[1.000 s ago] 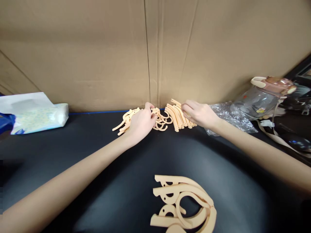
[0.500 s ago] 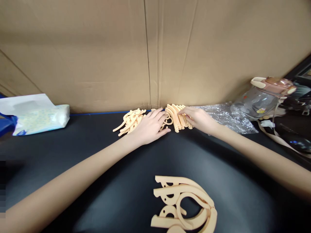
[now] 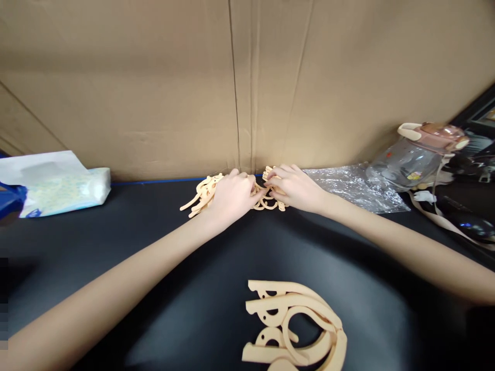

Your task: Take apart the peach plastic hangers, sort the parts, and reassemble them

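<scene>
My left hand (image 3: 235, 195) rests among curved beige plastic pieces, fingers curled and thumb pointing right. What it grips is hidden under the fingers. Facing it, my right hand (image 3: 297, 189) has bent fingers and thumb closing at the ring-shaped hooks (image 3: 269, 203) between the hands; its hold is also hidden. Left of my left hand lies a pile of slim curved pieces (image 3: 201, 196). Beige arm pieces (image 3: 268, 171) peek out beside my right fingers, mostly covered by them. Closer to me, a folded beige plastic hanger (image 3: 297, 301) and loose-looking matching parts lie on the black tabletop.
A cardboard wall (image 3: 154, 103) stands behind the black tabletop (image 3: 185, 288). At the left is a soft pack of tissues (image 3: 69, 190). Clear plastic wrap (image 3: 356, 188) and a transparent bottle (image 3: 410, 159) with a strap are at the right, near a black bag (image 3: 464, 206).
My right hand has moved left from the stacked arm pieces to the ring-shaped hooks, now covering much of the stack. My left hand's outstretched fingers have curled in.
</scene>
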Tool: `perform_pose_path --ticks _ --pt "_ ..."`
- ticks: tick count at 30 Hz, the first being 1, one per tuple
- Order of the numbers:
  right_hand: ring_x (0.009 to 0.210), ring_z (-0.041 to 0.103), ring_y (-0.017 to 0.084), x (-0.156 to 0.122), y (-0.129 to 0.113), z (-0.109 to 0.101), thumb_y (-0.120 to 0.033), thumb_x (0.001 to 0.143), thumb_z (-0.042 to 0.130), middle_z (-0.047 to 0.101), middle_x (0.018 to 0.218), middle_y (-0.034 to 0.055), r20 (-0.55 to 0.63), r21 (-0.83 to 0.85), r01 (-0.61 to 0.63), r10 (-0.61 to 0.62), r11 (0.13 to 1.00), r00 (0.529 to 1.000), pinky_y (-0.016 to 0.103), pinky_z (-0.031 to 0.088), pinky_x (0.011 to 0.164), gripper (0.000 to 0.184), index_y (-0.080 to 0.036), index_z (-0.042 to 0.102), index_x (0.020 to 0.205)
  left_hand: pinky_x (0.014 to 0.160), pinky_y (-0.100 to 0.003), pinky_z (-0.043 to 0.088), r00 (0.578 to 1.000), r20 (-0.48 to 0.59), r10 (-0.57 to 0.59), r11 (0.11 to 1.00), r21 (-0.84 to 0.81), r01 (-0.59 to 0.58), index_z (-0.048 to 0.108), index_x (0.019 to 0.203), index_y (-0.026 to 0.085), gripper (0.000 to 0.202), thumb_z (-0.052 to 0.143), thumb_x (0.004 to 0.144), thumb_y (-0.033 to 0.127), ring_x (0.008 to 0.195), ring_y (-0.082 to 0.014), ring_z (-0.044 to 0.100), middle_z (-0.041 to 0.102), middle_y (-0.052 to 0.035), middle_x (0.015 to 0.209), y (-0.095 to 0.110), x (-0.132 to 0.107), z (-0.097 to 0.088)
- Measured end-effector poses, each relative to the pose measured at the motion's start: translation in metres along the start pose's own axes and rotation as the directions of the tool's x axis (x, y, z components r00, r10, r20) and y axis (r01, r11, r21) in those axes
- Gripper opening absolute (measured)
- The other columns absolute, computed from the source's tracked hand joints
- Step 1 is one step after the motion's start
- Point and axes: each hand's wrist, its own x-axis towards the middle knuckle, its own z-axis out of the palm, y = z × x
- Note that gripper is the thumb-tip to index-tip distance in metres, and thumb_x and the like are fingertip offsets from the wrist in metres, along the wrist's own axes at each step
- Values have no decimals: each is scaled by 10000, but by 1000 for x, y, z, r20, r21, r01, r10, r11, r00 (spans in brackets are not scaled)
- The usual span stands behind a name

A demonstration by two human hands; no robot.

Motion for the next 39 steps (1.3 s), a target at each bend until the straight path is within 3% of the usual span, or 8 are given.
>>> perform_pose_path --ticks 11,14,18,22,25,28,31,39 --pt "1026 576 291 17 7 10 -102 858 505 735 1013 101 -5 66 -59 59 996 998 431 285 981 242 -159 673 1022 624 -329 439 996 81 -24 1000 3 23 710 651 174 214 544 775 225 779 -290 673 703 -125 742 12 10 11" --pt "1031 581 269 18 6 8 -113 868 487 733 1023 74 -51 119 -89 96 989 994 422 275 1011 243 -186 654 1028 643 -336 443 995 72 -63 998 0 63 722 695 169 230 519 784 228 788 -292 679 712 -130 757 11 7 4" --pt "1028 598 253 17 8 2 -174 914 439 711 1092 100 -89 190 -149 168 970 982 405 316 983 330 -145 576 1213 665 -345 435 982 21 -188 982 -1 188 726 777 148 270 480 813 253 834 -307 679 726 -148 827 1 0 -14" --pt "1073 596 283 15 7 1 -284 857 623 724 1067 81 13 222 -69 67 973 998 444 319 1020 338 -160 620 1172 623 -323 397 945 6 -326 944 -43 326 710 752 159 354 406 871 297 776 -279 676 725 -125 770 -14 -3 -25" --pt "1083 598 287 14 2 5 -280 833 682 725 1031 70 56 222 -27 14 975 998 512 262 1085 366 -162 625 1175 549 -286 357 933 59 -354 928 -104 358 691 708 174 401 366 905 305 645 -215 648 710 -77 683 -20 -4 -19" --pt "1061 606 269 14 -4 10 -222 883 611 725 932 43 25 207 -22 17 978 1000 519 236 1111 306 -174 620 1185 520 -277 337 938 103 -332 930 -129 344 682 653 178 437 371 927 320 570 -188 622 689 -54 616 -20 -3 -6" --pt "1021 621 253 16 -8 14 -162 907 532 725 881 39 -15 190 -27 31 981 999 485 247 1107 252 -180 637 1136 561 -295 358 951 85 -297 948 -93 304 708 672 171 468 378 952 352 648 -229 663 717 -88 685 -16 -4 4" --pt "921 664 230 18 -11 17 -121 880 558 758 849 23 -72 206 -99 116 973 991 389 333 997 206 -175 642 1060 638 -324 403 987 40 -153 988 29 152 735 772 140 453 432 980 404 804 -306 699 738 -148 792 -13 -6 7"
